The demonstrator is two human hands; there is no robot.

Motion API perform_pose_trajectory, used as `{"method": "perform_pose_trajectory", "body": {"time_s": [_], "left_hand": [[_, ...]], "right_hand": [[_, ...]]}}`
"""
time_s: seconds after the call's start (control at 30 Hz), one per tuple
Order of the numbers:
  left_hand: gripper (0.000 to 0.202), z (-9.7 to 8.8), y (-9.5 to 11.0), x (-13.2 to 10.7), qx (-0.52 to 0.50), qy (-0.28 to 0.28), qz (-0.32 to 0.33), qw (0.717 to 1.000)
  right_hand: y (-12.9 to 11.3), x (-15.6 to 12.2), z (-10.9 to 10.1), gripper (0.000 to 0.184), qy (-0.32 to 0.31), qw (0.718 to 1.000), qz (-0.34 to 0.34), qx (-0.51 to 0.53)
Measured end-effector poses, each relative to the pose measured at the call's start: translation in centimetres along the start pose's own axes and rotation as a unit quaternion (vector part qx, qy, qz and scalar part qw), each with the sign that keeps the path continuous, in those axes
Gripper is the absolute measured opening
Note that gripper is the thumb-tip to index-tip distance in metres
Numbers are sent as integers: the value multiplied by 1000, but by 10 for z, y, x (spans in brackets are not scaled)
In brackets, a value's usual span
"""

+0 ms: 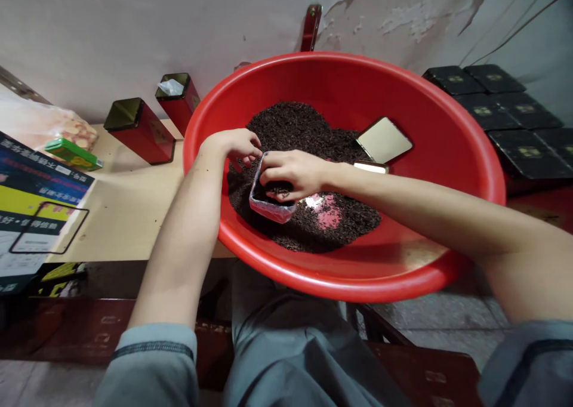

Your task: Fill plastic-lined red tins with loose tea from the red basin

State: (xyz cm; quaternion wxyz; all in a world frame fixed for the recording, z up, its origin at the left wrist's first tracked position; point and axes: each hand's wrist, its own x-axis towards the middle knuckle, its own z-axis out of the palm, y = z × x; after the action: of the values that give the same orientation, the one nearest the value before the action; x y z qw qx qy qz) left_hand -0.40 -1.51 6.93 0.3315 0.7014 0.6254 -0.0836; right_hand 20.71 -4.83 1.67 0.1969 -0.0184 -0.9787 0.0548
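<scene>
Tea leaves (308, 132) lie heaped in a wide red basin (447, 120), and the small tin (268, 207) sits tilted on the near slope of the heap, its mouth open upward. The left hand (235, 144) has its fingertips bunched closed on the tin's far corner. The right hand (293, 174) is curled over the mouth, fingers tucked among the leaves inside and thumb along the near rim. Working well here probably means keeping the tin low over the heap, so spilled leaves drop back into the basin. A loose lid (384, 139) lies flat on the leaves just right of the hands, and that side looks tight. The basin's near rim juts past the front edge of the table (129, 204), so leaning on it seems risky. Two red tins (141, 131) stand well apart on the left, and black boxes (514, 120) are stacked on the right.
</scene>
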Motion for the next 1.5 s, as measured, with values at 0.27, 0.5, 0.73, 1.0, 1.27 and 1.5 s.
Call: {"method": "perform_pose_trajectory", "body": {"time_s": [0.27, 0.5, 0.73, 1.0, 1.27, 1.5], "left_hand": [[70, 1, -1, 0, -12, -15, 1, 1000], [66, 1, -2, 2, 11, -35, 8, 999], [61, 1, -5, 6, -8, -26, -7, 1000], [63, 2, 2, -1, 14, -25, -9, 1000], [61, 4, 7, -4, 35, -27, 0, 999], [60, 6, 13, -7, 59, -13, 10, 998]], "right_hand": [[-5, -4, 10, 32, 60, 998, 34, -10], [-1, 0, -26, 25, 169, 977, 127, 4], [-37, -35, -31, 55, 38, 991, 129, 13], [-36, -38, 9, 83, -34, 995, 85, -44], [-42, -36, 11, 80, -27, 992, 85, -85], [-48, -31, 9, 78, -8, 996, 59, -59]]}}
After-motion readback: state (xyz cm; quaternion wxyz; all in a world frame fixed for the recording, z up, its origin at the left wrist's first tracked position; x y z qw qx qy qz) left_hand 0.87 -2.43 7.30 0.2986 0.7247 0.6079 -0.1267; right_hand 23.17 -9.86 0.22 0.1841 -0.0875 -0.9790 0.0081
